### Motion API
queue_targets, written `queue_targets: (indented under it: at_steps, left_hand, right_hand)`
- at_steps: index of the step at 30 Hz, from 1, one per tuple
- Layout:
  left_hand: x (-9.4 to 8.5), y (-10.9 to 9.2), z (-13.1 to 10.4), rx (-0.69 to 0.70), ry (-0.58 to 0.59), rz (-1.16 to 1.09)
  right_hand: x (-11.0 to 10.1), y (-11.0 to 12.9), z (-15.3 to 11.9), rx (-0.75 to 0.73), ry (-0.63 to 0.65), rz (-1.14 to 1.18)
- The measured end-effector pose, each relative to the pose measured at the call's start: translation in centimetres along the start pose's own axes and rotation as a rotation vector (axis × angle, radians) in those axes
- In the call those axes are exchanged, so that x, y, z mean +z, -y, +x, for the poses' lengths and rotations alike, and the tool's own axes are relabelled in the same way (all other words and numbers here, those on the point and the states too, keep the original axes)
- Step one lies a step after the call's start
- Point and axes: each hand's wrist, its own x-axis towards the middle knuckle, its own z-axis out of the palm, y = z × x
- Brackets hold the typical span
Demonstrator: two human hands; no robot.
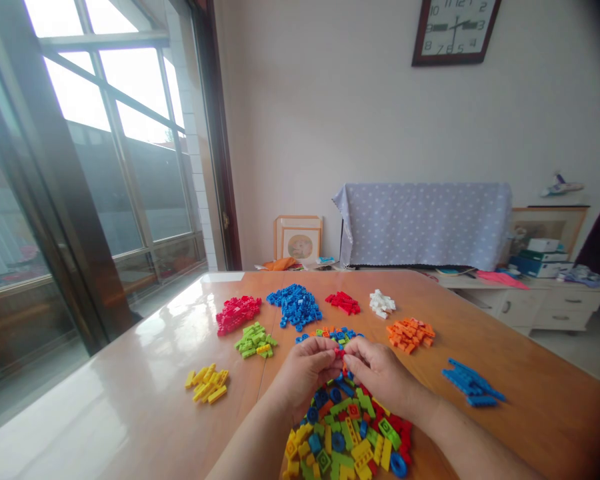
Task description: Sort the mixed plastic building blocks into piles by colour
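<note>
My left hand [306,368] and my right hand [377,370] meet over the mixed pile of toy bricks [347,433]. Between their fingertips is a small red brick [339,353], partly covered by the fingers. Both hands look closed on it in a pinch. Below them, the mixed pile holds yellow, green, blue, red and orange bricks, plus round blue pieces. Just beyond my fingers lie more mixed bricks [347,335], half hidden behind the hands.
Sorted piles surround the hands: yellow bricks [208,384], green bricks [256,341], pinkish-red bricks [237,314], blue pieces [296,306], red bricks [343,303], white bricks [381,304], orange bricks [411,335] and long blue pieces [471,383]. All rest on a glossy wooden table [145,400].
</note>
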Motion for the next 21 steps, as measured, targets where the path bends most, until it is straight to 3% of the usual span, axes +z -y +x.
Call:
queue_targets:
  at_steps: [6,21]
  left_hand:
    - [0.1,0.0,0.1,0.002,0.007,-0.044]
    - [0.3,0.1,0.2,0.007,-0.025,0.042]
  right_hand:
    - [0.3,-0.4,0.1,0.110,0.058,0.228]
    - [0.5,-1.2,0.3,0.132,0.070,0.249]
